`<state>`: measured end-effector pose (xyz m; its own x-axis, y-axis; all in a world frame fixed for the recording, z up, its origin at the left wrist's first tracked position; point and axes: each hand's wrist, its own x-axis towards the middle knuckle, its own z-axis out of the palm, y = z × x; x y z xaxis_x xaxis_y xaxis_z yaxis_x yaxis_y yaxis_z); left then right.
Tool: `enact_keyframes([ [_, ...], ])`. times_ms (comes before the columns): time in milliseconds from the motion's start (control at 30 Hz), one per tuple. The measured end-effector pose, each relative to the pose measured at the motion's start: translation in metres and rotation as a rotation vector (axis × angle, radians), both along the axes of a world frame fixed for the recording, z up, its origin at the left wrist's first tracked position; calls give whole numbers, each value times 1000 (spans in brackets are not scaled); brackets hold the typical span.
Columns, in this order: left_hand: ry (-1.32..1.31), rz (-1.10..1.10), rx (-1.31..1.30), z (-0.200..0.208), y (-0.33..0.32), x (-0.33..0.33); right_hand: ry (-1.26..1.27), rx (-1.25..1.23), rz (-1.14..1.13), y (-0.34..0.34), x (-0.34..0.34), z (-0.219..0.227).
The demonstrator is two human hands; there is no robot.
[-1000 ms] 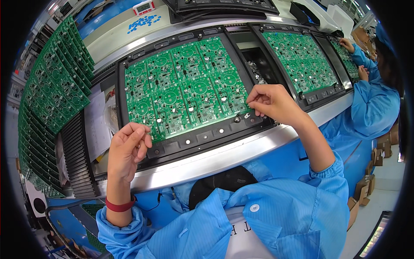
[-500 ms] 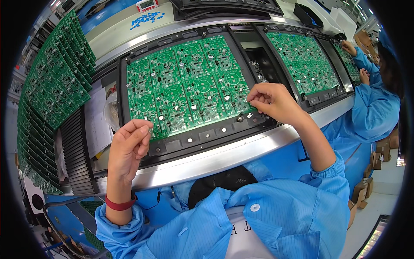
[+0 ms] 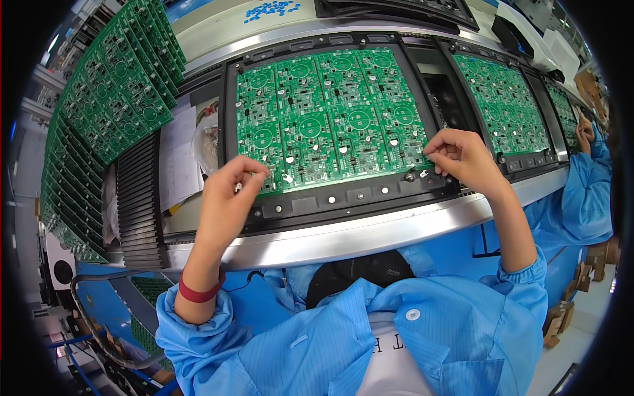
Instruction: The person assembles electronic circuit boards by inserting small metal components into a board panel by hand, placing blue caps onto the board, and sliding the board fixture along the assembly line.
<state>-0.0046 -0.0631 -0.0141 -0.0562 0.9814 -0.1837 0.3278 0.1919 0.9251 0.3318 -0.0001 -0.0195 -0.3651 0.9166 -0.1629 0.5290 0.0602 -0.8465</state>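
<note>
A green circuit board panel (image 3: 317,142) lies in a black frame (image 3: 360,197) in front of me. My left hand (image 3: 232,195) is at the panel's near left corner, thumb and fingers curled together, with a small silvery part (image 3: 238,188) showing between them. Close to those fingertips, another silvery piece (image 3: 288,178) sits on the panel. My right hand (image 3: 462,158) pinches at the near right corner; whether anything is between its fingertips is hidden. Just below it, a small silvery piece (image 3: 424,173) rests on the frame's edge.
At left, more green panels (image 3: 109,92) stand upright in a black slotted rack (image 3: 140,204). A metal rail (image 3: 330,232) runs along the near edge. To the right are another framed panel (image 3: 505,105) and a co-worker's hand (image 3: 584,132). Blue bits (image 3: 272,9) lie on the far ledge.
The whole view has shifted, so the scene sits further right. My left hand has moved slightly over the near left corner, and its fingers have curled. My right hand stays at its corner.
</note>
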Motion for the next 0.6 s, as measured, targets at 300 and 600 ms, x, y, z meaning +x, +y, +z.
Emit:
enact_keyframes([
  [300, 718, -244, 238, -10, 0, 20, -116, 307, 167, 0, -2, -5],
  [600, 875, -286, 334, -10, 3, 27, -291, 653, 320, 0, 0, -16],
])
